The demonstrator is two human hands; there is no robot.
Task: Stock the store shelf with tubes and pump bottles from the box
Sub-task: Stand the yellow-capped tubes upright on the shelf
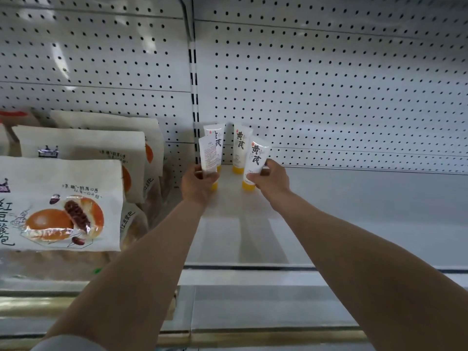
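Several white tubes with yellow caps stand cap-down at the back left of the white shelf (354,211). My left hand (197,187) grips one tube (207,157) with its printed back toward me, its cap on the shelf. My right hand (272,181) holds another tube (255,160), tilted slightly, with black characters on its front. Behind them two more tubes stand against the pegboard, one at the left (216,134) and one at the right (239,150). The box is not in view.
Bags of red bean buns (60,203) fill the shelf section to the left, close to my left arm. A slotted metal upright (194,97) divides the two sections. White pegboard (329,84) forms the back wall. The shelf's front rail (253,268) runs below my forearms.
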